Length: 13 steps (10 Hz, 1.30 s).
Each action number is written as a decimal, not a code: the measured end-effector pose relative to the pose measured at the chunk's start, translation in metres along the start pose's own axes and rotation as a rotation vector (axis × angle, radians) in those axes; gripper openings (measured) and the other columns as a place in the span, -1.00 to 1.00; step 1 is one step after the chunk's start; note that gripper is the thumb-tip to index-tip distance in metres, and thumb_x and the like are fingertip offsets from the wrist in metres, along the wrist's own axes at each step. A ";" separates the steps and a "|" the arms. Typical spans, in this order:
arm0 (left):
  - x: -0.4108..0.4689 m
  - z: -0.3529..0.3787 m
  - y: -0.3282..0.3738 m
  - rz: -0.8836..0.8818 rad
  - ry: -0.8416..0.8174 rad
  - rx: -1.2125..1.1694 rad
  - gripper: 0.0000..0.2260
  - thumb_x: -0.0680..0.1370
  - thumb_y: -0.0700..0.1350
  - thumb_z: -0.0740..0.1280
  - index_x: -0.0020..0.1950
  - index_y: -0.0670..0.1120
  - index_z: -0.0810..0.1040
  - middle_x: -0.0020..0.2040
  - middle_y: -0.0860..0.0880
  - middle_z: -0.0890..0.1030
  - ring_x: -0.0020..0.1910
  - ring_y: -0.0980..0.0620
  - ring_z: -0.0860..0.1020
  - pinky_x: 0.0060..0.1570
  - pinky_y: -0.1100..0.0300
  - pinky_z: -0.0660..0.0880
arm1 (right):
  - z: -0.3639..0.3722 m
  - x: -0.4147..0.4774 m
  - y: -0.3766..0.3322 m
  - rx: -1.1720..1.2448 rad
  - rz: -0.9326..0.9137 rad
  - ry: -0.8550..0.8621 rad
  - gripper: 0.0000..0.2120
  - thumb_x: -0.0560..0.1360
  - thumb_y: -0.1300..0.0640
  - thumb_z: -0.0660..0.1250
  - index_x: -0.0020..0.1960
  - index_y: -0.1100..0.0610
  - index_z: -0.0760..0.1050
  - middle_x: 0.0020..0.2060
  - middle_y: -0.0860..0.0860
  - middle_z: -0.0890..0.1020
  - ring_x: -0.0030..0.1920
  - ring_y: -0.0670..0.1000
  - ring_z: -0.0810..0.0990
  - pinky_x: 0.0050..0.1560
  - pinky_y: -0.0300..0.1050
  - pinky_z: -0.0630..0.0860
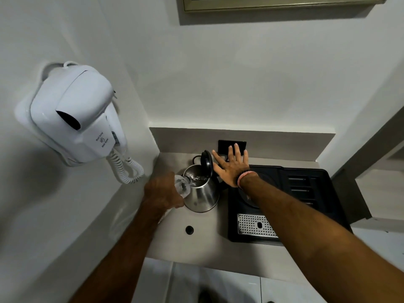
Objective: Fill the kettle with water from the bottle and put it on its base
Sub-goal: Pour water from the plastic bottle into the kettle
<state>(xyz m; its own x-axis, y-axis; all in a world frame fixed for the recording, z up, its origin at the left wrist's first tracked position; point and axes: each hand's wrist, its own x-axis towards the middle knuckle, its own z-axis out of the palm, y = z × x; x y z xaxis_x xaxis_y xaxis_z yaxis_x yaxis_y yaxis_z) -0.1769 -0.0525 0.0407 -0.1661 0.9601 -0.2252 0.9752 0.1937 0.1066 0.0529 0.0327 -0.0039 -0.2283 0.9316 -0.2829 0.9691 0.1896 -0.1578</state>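
A steel kettle (202, 193) stands on the grey counter with its black lid (206, 161) flipped up. My left hand (162, 192) grips a clear plastic bottle (182, 185), tipped so its neck rests over the kettle's mouth; water streams into the kettle. My right hand (232, 166) is flat with fingers spread, just right of the raised lid, holding nothing. The round kettle base (251, 199) sits in the black tray to the right, mostly hidden under my right forearm.
A black tray (306, 193) with slots and a perforated metal drip grid (254, 226) fills the counter's right side. A black wall socket (224, 146) is behind the kettle. A white wall hair dryer (76, 114) with coiled cord hangs left. A small round hole (189, 230) marks the counter.
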 end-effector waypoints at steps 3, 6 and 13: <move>-0.003 0.004 -0.008 -0.004 0.001 -0.079 -0.29 0.04 0.08 0.54 0.17 0.11 0.46 0.16 0.05 0.51 0.18 -0.06 0.53 -0.05 0.15 0.45 | 0.002 0.000 -0.001 -0.013 0.004 -0.001 -0.39 0.58 -0.36 -0.25 0.59 -0.27 -0.24 0.63 0.21 -0.16 0.60 0.24 -0.32 0.53 0.34 -0.31; -0.004 0.011 -0.008 0.001 0.021 -0.132 -0.21 0.17 0.18 0.57 0.33 0.07 0.39 0.22 -0.01 0.55 0.18 -0.09 0.53 0.05 0.08 0.51 | 0.000 -0.001 -0.003 -0.015 0.016 -0.003 -0.39 0.58 -0.36 -0.24 0.59 -0.27 -0.24 0.63 0.21 -0.13 0.60 0.25 -0.30 0.53 0.34 -0.30; -0.020 0.058 -0.050 -0.399 0.475 -0.856 -0.27 0.20 0.10 0.67 0.24 0.00 0.40 0.13 -0.08 0.66 0.12 -0.20 0.61 0.12 0.01 0.50 | -0.003 -0.004 -0.006 -0.061 0.026 -0.038 -0.40 0.59 -0.34 -0.27 0.59 -0.25 -0.25 0.63 0.20 -0.12 0.60 0.25 -0.28 0.53 0.35 -0.28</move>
<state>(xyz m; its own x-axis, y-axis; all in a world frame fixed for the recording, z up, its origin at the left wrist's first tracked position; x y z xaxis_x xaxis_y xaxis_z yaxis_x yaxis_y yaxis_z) -0.2134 -0.0929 -0.0162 -0.6727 0.7399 -0.0125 0.4396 0.4131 0.7975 0.0486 0.0286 0.0007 -0.2055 0.9240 -0.3223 0.9783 0.1852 -0.0928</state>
